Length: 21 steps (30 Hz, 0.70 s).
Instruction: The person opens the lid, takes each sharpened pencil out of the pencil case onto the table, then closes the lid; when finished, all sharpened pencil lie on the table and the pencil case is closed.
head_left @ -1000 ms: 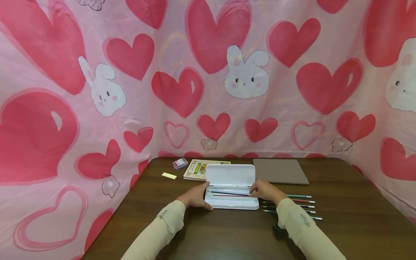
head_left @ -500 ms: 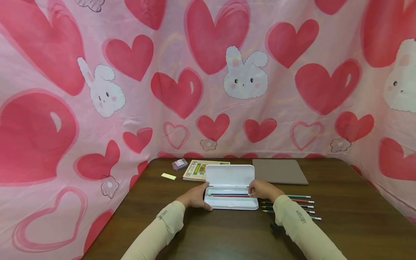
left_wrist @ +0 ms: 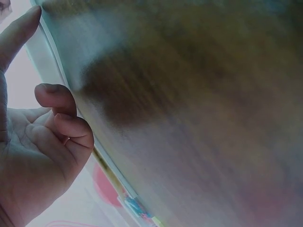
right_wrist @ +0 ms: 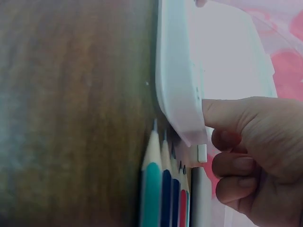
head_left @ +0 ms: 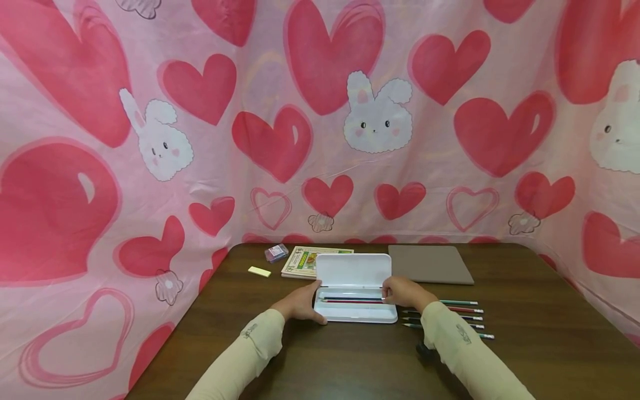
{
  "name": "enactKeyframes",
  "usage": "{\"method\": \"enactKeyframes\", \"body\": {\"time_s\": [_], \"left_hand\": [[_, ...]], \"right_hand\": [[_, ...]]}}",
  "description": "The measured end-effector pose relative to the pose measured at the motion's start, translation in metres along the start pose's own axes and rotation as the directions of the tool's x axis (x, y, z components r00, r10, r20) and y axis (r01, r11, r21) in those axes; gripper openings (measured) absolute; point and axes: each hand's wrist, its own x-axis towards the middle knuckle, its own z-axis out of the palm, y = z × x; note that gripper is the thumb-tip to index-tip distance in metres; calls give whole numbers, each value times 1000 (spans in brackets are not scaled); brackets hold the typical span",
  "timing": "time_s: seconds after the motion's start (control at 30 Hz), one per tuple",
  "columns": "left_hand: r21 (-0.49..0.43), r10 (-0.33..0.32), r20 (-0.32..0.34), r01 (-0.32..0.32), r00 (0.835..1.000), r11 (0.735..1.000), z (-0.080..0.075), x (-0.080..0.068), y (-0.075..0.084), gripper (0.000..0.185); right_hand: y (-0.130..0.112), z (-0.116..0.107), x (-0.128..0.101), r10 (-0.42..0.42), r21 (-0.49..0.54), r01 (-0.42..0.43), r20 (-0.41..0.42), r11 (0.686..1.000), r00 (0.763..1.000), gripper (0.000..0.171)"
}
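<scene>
A white pencil case (head_left: 356,314) lies open on the brown table (head_left: 525,311), its lid (head_left: 353,270) raised towards the back. Two or three pencils (head_left: 350,300) lie lengthwise inside it. My left hand (head_left: 300,304) grips the case's left end; in the left wrist view its forefinger (left_wrist: 19,28) lies along the case wall (left_wrist: 45,61) with the other fingers curled. My right hand (head_left: 402,291) is at the case's right end and pinches the end of a pencil in the case. In the right wrist view its thumb (right_wrist: 222,113) sits at the case rim (right_wrist: 175,71).
Several loose pencils (head_left: 462,314) lie in a row right of the case, seen close up as pencils (right_wrist: 163,194). Behind it are a grey pad (head_left: 430,264), a printed booklet (head_left: 305,260), a yellow eraser (head_left: 260,271) and a small clear box (head_left: 276,252). Heart-print cloth surrounds the table.
The pencil my right hand held tilted over the case has come down and now lies flat inside it. My left hand has stayed on the case's left end.
</scene>
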Motion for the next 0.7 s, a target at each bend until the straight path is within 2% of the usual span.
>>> {"method": "enactKeyframes", "body": {"time_s": [0.13, 0.33, 0.7], "left_hand": [[5, 6, -4, -6, 1000, 1000, 0, 0, 0, 106], [2, 2, -5, -2, 1000, 1000, 2, 0, -1, 106], [18, 11, -22, -11, 1000, 1000, 2, 2, -2, 107]], "right_hand": [[0, 1, -4, -24, 21, 25, -41, 999, 999, 14], [-5, -5, -11, -11, 21, 13, -94, 1000, 996, 10], [5, -13, -29, -23, 78, 33, -126, 996, 992, 12]]}}
